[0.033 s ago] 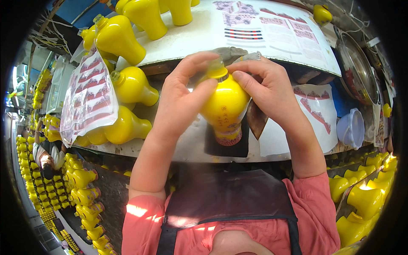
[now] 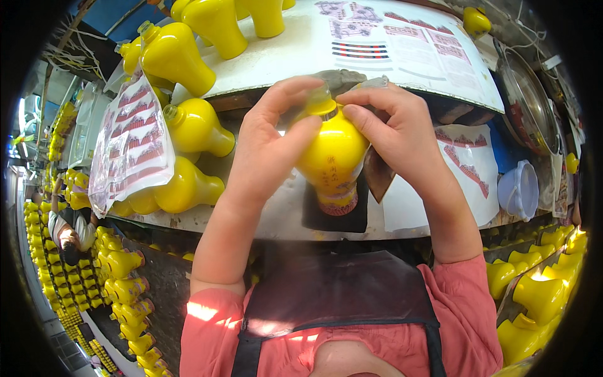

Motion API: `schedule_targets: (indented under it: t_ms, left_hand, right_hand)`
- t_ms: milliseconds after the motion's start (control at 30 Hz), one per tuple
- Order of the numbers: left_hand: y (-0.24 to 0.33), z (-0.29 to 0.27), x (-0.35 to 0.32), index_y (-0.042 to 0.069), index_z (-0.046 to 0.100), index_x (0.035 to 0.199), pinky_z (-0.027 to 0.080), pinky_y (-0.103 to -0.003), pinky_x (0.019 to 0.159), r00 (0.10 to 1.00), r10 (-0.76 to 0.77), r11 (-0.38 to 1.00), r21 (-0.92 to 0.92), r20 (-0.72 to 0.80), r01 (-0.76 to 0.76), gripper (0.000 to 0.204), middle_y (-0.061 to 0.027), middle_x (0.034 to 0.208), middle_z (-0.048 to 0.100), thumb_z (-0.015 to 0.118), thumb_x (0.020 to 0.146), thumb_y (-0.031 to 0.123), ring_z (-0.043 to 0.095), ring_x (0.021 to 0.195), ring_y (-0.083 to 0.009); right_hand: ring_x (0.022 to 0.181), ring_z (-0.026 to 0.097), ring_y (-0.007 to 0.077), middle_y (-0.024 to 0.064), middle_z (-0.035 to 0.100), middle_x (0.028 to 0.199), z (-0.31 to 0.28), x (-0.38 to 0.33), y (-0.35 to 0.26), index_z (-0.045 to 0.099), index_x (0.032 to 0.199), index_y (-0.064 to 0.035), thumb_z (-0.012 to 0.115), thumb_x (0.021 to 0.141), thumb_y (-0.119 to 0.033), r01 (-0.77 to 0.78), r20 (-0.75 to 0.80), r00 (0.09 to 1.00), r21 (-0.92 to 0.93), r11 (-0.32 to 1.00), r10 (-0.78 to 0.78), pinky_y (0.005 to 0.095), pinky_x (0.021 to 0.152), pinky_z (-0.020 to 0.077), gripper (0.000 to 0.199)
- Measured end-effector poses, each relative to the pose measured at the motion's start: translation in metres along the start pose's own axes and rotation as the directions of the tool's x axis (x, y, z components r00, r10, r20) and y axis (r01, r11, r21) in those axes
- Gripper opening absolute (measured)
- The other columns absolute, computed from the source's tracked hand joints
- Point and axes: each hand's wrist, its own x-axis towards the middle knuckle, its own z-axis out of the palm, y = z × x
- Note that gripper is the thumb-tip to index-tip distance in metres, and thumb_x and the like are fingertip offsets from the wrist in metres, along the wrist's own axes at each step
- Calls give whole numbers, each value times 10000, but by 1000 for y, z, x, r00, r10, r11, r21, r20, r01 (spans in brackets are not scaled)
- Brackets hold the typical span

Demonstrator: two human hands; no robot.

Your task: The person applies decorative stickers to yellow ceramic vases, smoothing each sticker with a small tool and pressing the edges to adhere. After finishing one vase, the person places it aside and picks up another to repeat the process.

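A glossy yellow bottle (image 2: 333,147) stands upright in front of me, with a clear neck, a dark band below it, small writing and a patterned foot. Curved around its neck and shoulder from the left is my left hand (image 2: 276,129), closed on it. My right hand (image 2: 392,119) has thumb and forefinger close together at the neck band; its other fingers are partly hidden. Just behind the right fingers shows a pale crumpled scrap (image 2: 377,81). Under the bottle lies a dark square pad (image 2: 352,223), with a brown pointed piece (image 2: 379,176) on the right.
More yellow bottles (image 2: 179,60) stand or lie to the left and back. A printed decal sheet (image 2: 135,138) drapes over some. Decal sheets (image 2: 465,157) lie right, near a pale plastic cup (image 2: 519,190). A metal basin (image 2: 527,94) leans behind. A person (image 2: 69,235) is far left among bottle rows.
My right fingertips and the pale scrap behind them have shifted very slightly. The bottle and my left hand look unmoved.
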Motion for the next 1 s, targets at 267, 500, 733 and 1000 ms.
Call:
schedule_targets:
  t_ms: [267, 500, 733, 1000]
  left_hand:
    - [-3, 5, 1, 44, 673, 1291, 440, -318, 1072, 998, 58, 997, 45, -24, -56, 405, -43, 1214, 681, 668, 886, 35, 584, 1186, -146]
    - [-4, 3, 0, 22, 644, 1349, 472, -285, 1028, 998, 64, 993, 103, -7, -63, 438, -63, 1252, 666, 678, 913, -3, 583, 1165, -124]
    - [-3, 6, 0, 36, 664, 1319, 472, -304, 1038, 997, 77, 994, 78, -23, -75, 415, -46, 1244, 685, 681, 905, 17, 597, 1170, -139]
    - [-2, 7, -1, 36, 669, 1307, 476, -315, 1044, 995, 91, 993, 75, -34, -88, 406, -59, 1239, 698, 679, 902, 20, 611, 1165, -148]
  right_hand:
    - [707, 676, 349, 155, 710, 767, -1, 10, -10, 775, 852, -49, 719, 848, -164, 152, -36, 987, -152, 977, -159, 426, 668, 540, 128]
    - [690, 677, 355, 170, 688, 740, -2, 12, -15, 777, 840, -50, 736, 830, -202, 115, -19, 993, -185, 976, -121, 426, 668, 543, 157]
    - [681, 681, 350, 170, 688, 739, -1, 12, -18, 768, 829, -38, 739, 823, -194, 82, -20, 996, -161, 984, -86, 419, 661, 543, 158]
    - [654, 684, 330, 164, 695, 741, 2, 11, -18, 762, 820, -28, 730, 823, -172, 44, -43, 998, -119, 992, -50, 406, 638, 541, 148]
